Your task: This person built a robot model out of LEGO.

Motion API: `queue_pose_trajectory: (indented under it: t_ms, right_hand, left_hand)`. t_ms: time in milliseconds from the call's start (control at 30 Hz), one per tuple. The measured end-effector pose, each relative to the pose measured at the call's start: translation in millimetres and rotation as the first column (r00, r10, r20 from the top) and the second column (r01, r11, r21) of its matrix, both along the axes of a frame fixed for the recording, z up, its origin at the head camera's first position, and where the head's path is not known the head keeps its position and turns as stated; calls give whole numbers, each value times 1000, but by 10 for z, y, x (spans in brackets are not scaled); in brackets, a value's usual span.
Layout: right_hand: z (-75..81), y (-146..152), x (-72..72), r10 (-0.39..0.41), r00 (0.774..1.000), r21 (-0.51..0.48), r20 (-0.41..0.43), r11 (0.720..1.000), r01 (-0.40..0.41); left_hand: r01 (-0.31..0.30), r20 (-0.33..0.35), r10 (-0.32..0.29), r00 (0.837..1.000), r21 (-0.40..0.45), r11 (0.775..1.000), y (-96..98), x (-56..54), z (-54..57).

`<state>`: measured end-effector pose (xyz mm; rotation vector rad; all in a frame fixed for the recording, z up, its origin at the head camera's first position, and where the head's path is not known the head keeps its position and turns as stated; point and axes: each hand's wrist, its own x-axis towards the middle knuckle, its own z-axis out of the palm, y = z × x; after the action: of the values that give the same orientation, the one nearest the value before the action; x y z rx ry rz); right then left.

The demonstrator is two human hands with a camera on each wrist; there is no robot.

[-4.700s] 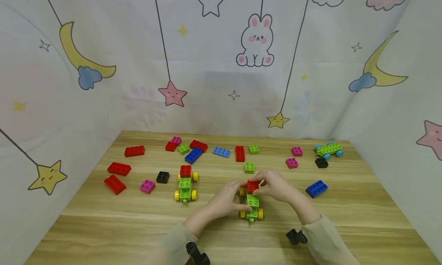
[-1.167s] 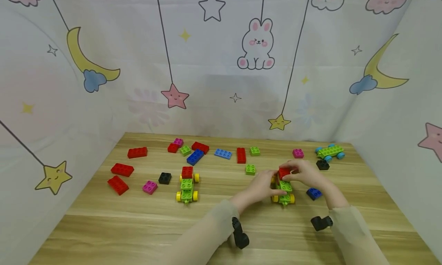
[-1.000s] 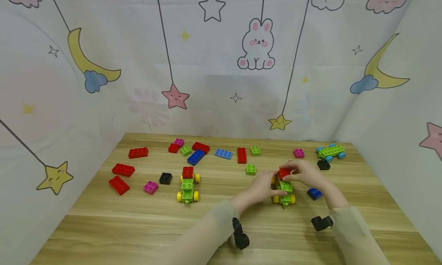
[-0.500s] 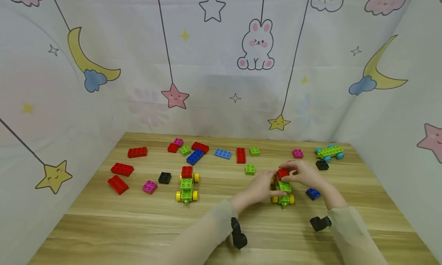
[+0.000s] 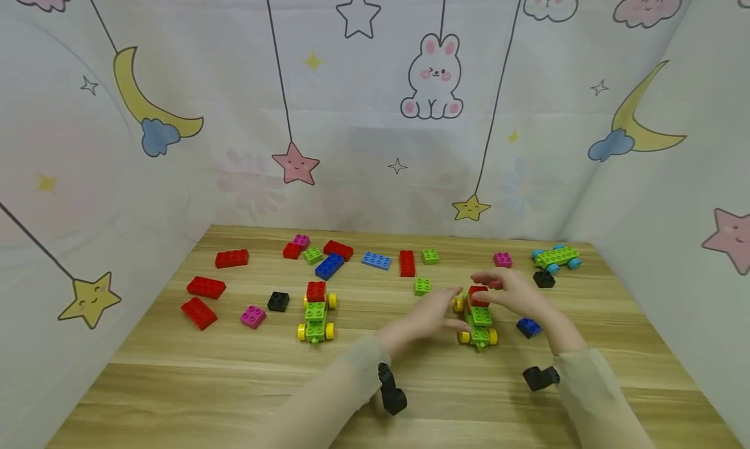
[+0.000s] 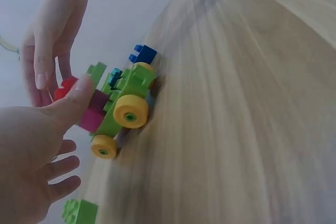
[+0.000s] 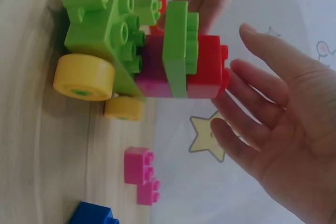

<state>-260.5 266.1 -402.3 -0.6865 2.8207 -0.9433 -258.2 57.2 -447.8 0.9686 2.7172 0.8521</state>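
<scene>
A toy block car [image 5: 480,317] stands right of the table's middle, on a green chassis with yellow wheels [image 7: 84,77]. Its stack is a pink brick [image 7: 153,72], a green brick [image 7: 176,51] and a red brick [image 7: 206,66] on top. My left hand [image 5: 423,315] is just left of the car in the head view, fingers spread, holding nothing. Over the red brick arches my right hand [image 5: 512,293], fingers loosely bent and apart; in the right wrist view its fingertips are close to that brick, and whether they touch it I cannot tell.
A similar block car [image 5: 315,312] stands to the left. Loose red, pink, black, green and blue bricks lie along the back and left, including a red brick [image 5: 199,313]. A blue brick [image 5: 528,327] is right of my hand. A blue-wheeled chassis [image 5: 556,258] stands at the back right.
Since the earliest frame the car has shifted right and slightly back with both hands. In the last half second both hands have let go, the left drawing away leftward and the right lifting slightly.
</scene>
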Motion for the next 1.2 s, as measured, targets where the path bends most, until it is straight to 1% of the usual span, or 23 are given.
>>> queue_pose_trajectory:
  t_ms: [100, 167, 267, 333, 400, 467, 600, 700, 733, 833, 933, 1067, 1200]
  right_hand:
    - [32, -47, 33, -32, 999, -17, -22, 999, 31]
    - [54, -90, 57, -50, 998, -20, -42, 999, 49]
    - [83, -150, 87, -57, 996, -32, -71, 998, 55]
    - [99, -187, 101, -56, 995, -50, -83, 997, 52]
    - [111, -221, 109, -49, 994, -69, -96, 997, 43]
    - [118, -257, 119, -52, 993, -87, -103, 995, 43]
    - [95, -327, 142, -38, 993, -123, -116, 992, 23]
    - [66, -383, 182, -20, 993, -161, -119, 987, 1]
    - [57, -403, 197, -14, 992, -170, -122, 985, -7]
    - [47, -471, 244, -4, 992, -193, -130, 981, -21]
    - [40, -542, 281, 7, 991, -201, -131, 979, -34]
    - [19, -620, 310, 27, 992, -223, -121, 973, -54]
    - [-16, -675, 312, 41, 993, -233, -115, 970, -67]
  left_hand:
    - [-3, 8, 3, 1000, -3, 1000, -86, -29, 61]
    - [-9, -4, 9, 1000, -6, 1000, -152, -62, 101]
    - [-14, -9, 14, 1000, -1, 1000, -259, -116, 168]
    - [-9, -34, 9, 999, -1, 1000, -335, -163, 214]
    - [-12, -39, 12, 999, 2, 1000, -414, -206, 267]
    - [-26, -57, 26, 998, 0, 1000, -493, -256, 310]
    - [-76, -90, 75, 993, -9, 997, -652, -361, 379]
    - [-102, -99, 100, 990, -17, 995, -773, -444, 414]
    - [-107, -98, 105, 990, -22, 994, -812, -473, 421]
    - [-125, -65, 123, 990, -21, 992, -930, -541, 440]
    - [-151, -51, 149, 988, -28, 988, -1030, -586, 438]
    - [-191, -64, 187, 980, -62, 980, -1110, -624, 401]
    - [-219, -74, 212, 975, -107, 970, -1123, -669, 362]
